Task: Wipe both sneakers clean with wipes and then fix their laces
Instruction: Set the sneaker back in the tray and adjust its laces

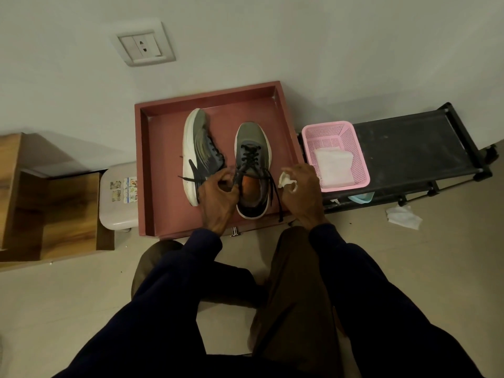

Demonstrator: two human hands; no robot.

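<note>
Two grey sneakers with white soles sit on a reddish tray (152, 170). The left sneaker (197, 148) lies tipped on its side. The right sneaker (252, 143) stands upright, toe pointing away, its black laces (274, 192) undone and trailing over the tray's near edge. My left hand (218, 197) pinches a lace end at the right sneaker's opening. My right hand (302, 192), just right of that sneaker, holds a crumpled white wipe (285, 180).
A pink basket (362, 159) holding white wipes (332, 162) sits on a low black rack (414, 143) to the right. A used wipe (403, 216) lies on the floor. A white stool (117, 197) and wooden furniture (54, 197) stand left. My knees are below the tray.
</note>
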